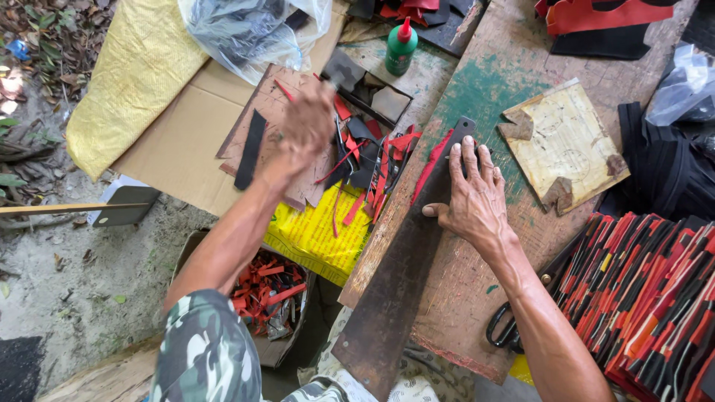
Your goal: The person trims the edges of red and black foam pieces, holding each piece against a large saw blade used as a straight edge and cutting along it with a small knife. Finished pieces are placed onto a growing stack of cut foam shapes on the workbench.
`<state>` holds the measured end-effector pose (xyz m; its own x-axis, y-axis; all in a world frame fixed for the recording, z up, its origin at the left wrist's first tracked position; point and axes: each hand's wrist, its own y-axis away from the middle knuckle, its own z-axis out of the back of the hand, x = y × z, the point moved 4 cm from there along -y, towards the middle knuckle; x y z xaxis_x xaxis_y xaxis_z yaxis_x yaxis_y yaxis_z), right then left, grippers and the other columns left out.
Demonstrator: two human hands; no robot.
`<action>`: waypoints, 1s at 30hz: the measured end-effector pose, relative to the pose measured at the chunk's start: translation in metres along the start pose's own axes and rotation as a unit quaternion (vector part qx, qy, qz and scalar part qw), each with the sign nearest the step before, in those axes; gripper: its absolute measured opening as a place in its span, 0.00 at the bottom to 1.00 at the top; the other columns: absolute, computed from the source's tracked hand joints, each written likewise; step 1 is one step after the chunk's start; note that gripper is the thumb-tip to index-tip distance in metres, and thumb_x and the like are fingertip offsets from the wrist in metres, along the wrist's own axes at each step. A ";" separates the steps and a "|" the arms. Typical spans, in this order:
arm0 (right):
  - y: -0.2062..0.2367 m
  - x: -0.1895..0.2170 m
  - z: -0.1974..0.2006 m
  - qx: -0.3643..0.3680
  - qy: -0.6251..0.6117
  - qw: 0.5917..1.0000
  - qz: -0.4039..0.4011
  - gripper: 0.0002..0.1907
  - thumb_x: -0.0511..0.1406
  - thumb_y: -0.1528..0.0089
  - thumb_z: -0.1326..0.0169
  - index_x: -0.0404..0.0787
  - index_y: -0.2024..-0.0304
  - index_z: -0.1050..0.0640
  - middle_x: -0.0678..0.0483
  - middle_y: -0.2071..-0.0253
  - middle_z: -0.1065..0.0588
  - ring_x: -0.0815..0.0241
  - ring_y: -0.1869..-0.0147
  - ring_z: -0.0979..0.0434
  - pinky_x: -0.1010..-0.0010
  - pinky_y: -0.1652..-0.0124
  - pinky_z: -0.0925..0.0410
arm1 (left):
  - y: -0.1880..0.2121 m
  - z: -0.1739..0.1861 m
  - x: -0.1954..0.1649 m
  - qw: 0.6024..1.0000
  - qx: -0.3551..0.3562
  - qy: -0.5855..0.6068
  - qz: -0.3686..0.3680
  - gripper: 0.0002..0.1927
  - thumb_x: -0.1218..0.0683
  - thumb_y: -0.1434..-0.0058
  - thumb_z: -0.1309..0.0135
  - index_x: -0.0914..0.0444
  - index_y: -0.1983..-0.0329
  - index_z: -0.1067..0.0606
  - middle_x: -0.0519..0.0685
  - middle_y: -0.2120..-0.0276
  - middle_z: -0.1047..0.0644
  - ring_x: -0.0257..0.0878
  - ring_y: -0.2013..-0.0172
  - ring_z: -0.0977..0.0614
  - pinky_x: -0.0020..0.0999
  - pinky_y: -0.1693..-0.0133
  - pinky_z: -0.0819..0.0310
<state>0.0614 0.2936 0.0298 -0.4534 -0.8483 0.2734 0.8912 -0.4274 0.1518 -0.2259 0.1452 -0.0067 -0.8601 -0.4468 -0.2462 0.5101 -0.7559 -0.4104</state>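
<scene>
My right hand [473, 195] is pressed flat, fingers spread, on a long dark strip [406, 257] that lies along the edge of the wooden desk [477, 290], with a thin red strip [432, 167] right next to my fingertips. My left hand [307, 123] is lifted over the cardboard [179, 149], clenched around a small dark tool [337, 74], too blurry to make out. Red and black scraps [365, 160] are piled between my hands. Green bottle [401, 47] stands behind them, scissors [506, 327] by my right forearm.
</scene>
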 end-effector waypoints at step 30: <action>0.006 -0.005 -0.001 0.000 -0.024 1.000 -0.004 0.66 0.55 0.57 0.30 0.34 0.27 0.46 0.39 0.23 0.51 0.35 0.21 0.56 0.39 0.32 0.51 | 0.009 0.012 -0.026 0.840 0.051 0.470 0.267 0.16 0.54 0.27 0.50 0.71 0.64 0.20 0.51 0.76 0.20 0.34 0.80 0.19 0.30 0.81 0.23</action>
<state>0.0689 0.2950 0.0286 -0.4609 -0.8290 0.3167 0.8874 -0.4345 0.1542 -0.1985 0.1439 0.0067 -0.1019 -0.1952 -0.9755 0.7783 -0.6263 0.0440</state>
